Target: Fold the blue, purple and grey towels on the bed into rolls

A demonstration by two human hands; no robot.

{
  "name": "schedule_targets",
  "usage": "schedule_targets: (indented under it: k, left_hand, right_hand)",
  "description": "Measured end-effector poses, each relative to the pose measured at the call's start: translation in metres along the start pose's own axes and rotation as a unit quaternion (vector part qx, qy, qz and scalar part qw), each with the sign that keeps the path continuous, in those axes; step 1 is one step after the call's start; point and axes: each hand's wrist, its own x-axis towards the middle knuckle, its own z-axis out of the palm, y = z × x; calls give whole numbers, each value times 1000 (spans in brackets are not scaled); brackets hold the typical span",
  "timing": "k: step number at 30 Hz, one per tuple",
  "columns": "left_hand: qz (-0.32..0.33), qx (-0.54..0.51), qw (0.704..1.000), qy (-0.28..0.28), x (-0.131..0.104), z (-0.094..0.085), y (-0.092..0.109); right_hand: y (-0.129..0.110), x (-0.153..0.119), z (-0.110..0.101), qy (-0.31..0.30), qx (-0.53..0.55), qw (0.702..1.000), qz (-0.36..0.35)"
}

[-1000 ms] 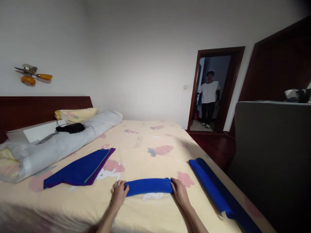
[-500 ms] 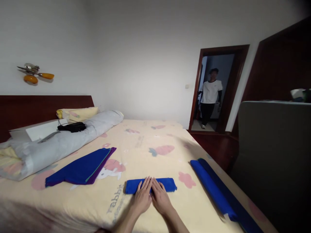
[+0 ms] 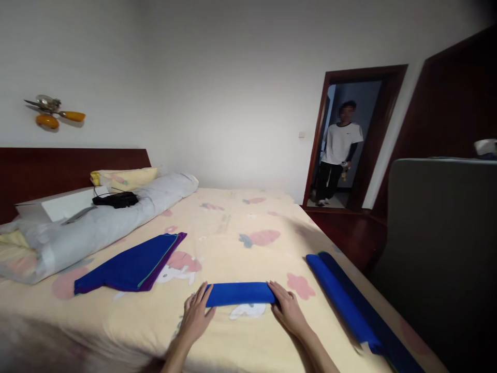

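Note:
A narrow folded blue cloth (image 3: pixel 240 294) lies flat on the patterned bed sheet (image 3: pixel 225 248) in front of me. My left hand (image 3: pixel 199 311) rests over its left end, fingers on top and thumb at the near edge. At the opposite end my right hand (image 3: pixel 287 306) touches the cloth with its fingertips. To the left, a blue and purple cloth (image 3: pixel 132 264) is spread with a pointed end. Rolled blue cloth (image 3: pixel 341 300) and a darker blue piece (image 3: pixel 361 305) lie along the bed's right side.
A grey rolled quilt (image 3: pixel 108 223) carries a black item (image 3: pixel 116 199) and a white box (image 3: pixel 70 202) beside the headboard (image 3: pixel 77 163). A grey chair back (image 3: pixel 438 248) stands right of the bed. A person (image 3: pixel 338 150) is in the doorway.
My hands have moved apart from the middle of the folded cloth to its two ends. The person in the doorway has shifted posture and come slightly closer.

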Motion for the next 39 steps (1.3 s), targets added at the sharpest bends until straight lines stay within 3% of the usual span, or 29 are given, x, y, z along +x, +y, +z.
schedule_targets:
  k: [4, 7, 10, 15, 19, 22, 28, 35, 39]
  left_hand:
    - [11, -9, 1000, 26, -1, 0, 0]
    - [11, -13, 999, 44, -2, 2, -2]
    - [24, -13, 998, 56, -2, 7, -6]
    - [34, 0, 998, 58, 0, 14, -13]
    - [27, 6, 998, 48, 0, 14, -13]
    - [26, 5, 999, 47, 0, 14, -13]
    - [21, 10, 999, 46, 0, 16, -14]
    - [19, 6, 999, 44, 0, 14, -13]
    - [18, 6, 999, 40, 1, 15, -13]
  right_hand:
    - [-11, 14, -21, 7, 15, 1000, -15]
    - [-20, 29, -52, 8, 32, 999, -31]
    - [-38, 46, -99, 20, 45, 997, -54]
    - [-96, 63, -202, 51, 66, 985, -150]
    - [-123, 61, -263, 77, -17, 983, -167]
    - [-117, 54, -277, 52, -82, 986, -133]
    - [-78, 41, -268, -22, -108, 991, -70]
    - [-36, 58, -297, -29, -148, 988, -46]
    - [-12, 73, -314, 53, -233, 970, -43]
